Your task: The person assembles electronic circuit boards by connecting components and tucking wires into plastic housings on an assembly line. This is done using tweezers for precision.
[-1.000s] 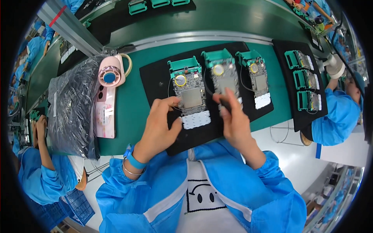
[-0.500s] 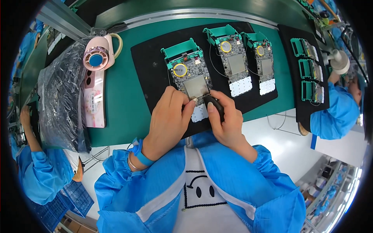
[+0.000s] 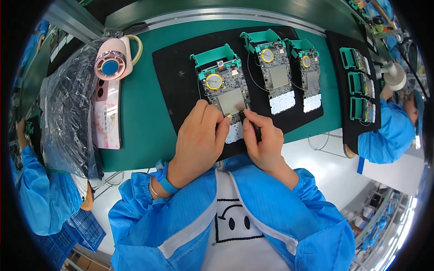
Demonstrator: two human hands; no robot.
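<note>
A circuit board (image 3: 231, 90) with a teal plastic frame, a round yellow-rimmed coin cell and a silver shield lies on a black mat (image 3: 174, 72) before me. At its near end, the fingers of my left hand (image 3: 194, 140) are pinched around a small pale piece (image 3: 229, 116), too small to name. My right hand (image 3: 266, 142) is closed on a black-handled tool (image 3: 257, 131) beside the board's right edge; the tool's tip is hidden. Both hands cover part of the board's near end, where a white dotted panel (image 3: 234, 134) shows between them.
Two similar boards (image 3: 279, 77) (image 3: 311, 79) lie to the right on the mat. Further right, several teal-framed units (image 3: 359, 85) rest on another black mat near a co-worker's blue sleeve (image 3: 391, 133). At left are a pink fan (image 3: 113, 58), a pink phone (image 3: 107, 124) and a black plastic bag (image 3: 68, 113).
Both hands keep their grips at the board's near end, with only slight finger shifts. Less of the black handle shows now. The whole view has shifted slightly.
</note>
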